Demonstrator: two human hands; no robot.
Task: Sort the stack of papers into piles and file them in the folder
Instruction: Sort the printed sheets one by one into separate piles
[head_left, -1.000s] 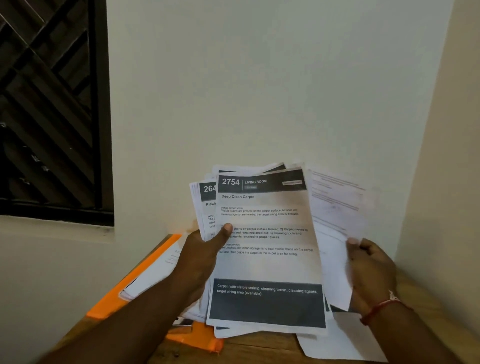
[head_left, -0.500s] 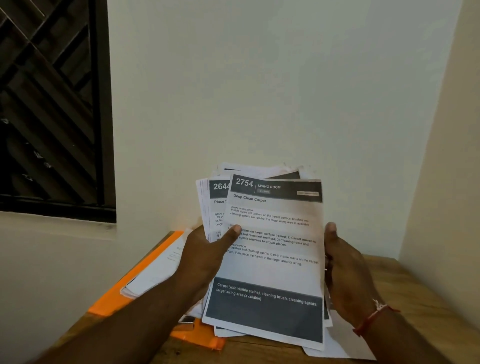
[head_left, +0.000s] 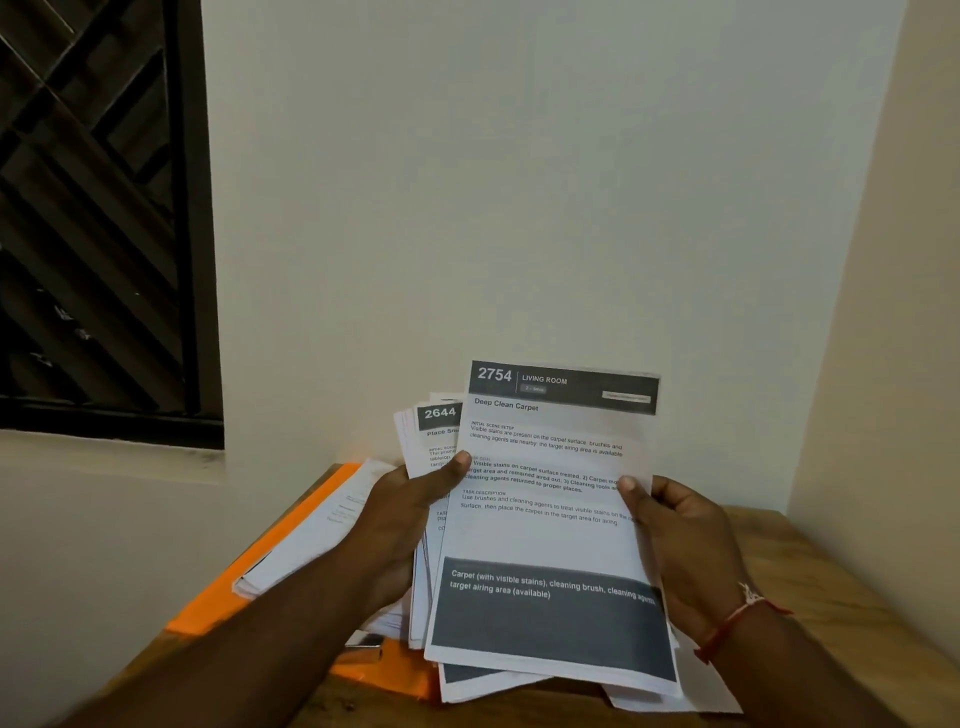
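Note:
I hold a stack of printed papers (head_left: 550, 530) upright above the table, with a sheet headed "2754 Deep Clean Carpet" on top. My left hand (head_left: 405, 514) grips the stack's left edge, thumb on the front. My right hand (head_left: 680, 540) grips the right edge, thumb on the top sheet. A sheet marked "2644" (head_left: 434, 431) pokes out behind at the left. An open orange folder (head_left: 218, 597) lies on the table below, with a pile of white sheets (head_left: 317, 535) on it.
The wooden table (head_left: 831, 597) stands in a corner between a white wall ahead and a cream wall at the right. A dark window grille (head_left: 93, 208) is at the left. Loose white sheets (head_left: 696, 696) lie under the held stack.
My right hand came in from holding a separate sheet at the right and now grips the stack's right edge. The fanned papers have been squared together and the stack sits lower.

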